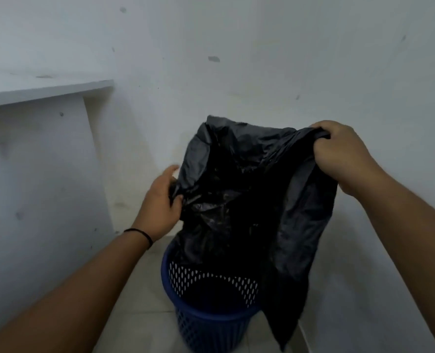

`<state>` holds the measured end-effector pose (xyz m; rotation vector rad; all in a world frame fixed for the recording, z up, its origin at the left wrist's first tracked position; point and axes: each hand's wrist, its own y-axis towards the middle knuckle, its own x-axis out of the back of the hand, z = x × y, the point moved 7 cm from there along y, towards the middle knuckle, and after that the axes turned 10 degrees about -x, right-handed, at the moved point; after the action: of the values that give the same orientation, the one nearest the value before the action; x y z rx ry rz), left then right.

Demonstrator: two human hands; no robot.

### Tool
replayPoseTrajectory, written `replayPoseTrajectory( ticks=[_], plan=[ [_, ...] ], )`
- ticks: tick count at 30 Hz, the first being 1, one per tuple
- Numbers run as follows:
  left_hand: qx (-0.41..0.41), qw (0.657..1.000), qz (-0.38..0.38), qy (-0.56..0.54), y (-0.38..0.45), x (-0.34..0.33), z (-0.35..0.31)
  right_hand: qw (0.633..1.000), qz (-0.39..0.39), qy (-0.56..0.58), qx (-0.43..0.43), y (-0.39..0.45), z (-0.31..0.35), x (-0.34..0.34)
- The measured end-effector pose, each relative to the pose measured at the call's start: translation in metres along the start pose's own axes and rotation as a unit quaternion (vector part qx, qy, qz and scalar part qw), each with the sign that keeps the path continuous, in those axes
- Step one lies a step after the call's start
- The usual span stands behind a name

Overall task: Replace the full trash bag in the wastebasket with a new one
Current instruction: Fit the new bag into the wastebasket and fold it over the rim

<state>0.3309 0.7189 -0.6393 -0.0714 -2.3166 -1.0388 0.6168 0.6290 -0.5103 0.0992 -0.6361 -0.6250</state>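
Counting first: 2 hands, 1 black trash bag (pixel 239 189), 1 blue wastebasket (pixel 208 319), 1 white desk (pixel 45 93) w/ a side panel, 1 thin black wristband (pixel 140 234) on the left wrist.

The bag is held up in the air, mouth spread toward the camera, approx. centre frame. Its lower part is seen hanging down over the basket's far rim at 12 o'clock, and one long flap drops past the basket's rim at 3 o'clock, reaching nearly to the floor. Whether the bag's bottom sits inside the basket can't be told; the interior is dark.

The left hand (pixel 161 205) is placed at 9 o'clock of the bag's mouth: fingers curled, a bunched fold of the edge pinched between thumb and fingers. The right hand (pixel 338 151) is raised higher, at 2 o'clock of the mouth, closed tight in a fist round a gathered bit of the rim, knuckles up. Both grips are clamped on plastic, nothing else touched.

The basket, w/ perforated walls, is stood on a pale tiled floor (pixel 145 289) at 6 o'clock of the frame, near a white wall (pixel 262 59) corner. The desk is seen at 9–10 o'clock, well apart from the basket.
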Motion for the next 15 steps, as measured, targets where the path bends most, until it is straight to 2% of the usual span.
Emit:
replayPoseTrajectory(
  ticks=[4, 7, 9, 12, 13, 15],
  plan=[
    [-0.075, 0.985, 0.143, 0.068, -0.038, -0.052, 0.016, 0.996, 0.001, -0.085, 0.036, -0.003, 0.002, -0.015],
    [-0.074, 0.964, 0.237, 0.092, -0.063, -0.083, 0.028, 0.981, 0.067, -0.17, 0.064, -0.006, -0.001, -0.043],
    [-0.044, 0.957, 0.266, 0.106, -0.076, -0.095, 0.037, 0.968, 0.106, -0.213, 0.081, -0.01, -0.007, -0.062],
    [0.038, 0.918, 0.358, 0.165, -0.093, -0.109, 0.061, 0.952, 0.148, -0.251, 0.09, -0.011, -0.019, -0.088],
    [0.048, 0.911, 0.365, 0.184, -0.096, -0.109, 0.067, 0.943, 0.163, -0.275, 0.094, -0.01, -0.023, -0.096],
    [0.118, 0.936, 0.29, 0.162, -0.093, -0.098, 0.075, 0.922, 0.188, -0.324, 0.094, -0.009, -0.032, -0.111]
  ],
)
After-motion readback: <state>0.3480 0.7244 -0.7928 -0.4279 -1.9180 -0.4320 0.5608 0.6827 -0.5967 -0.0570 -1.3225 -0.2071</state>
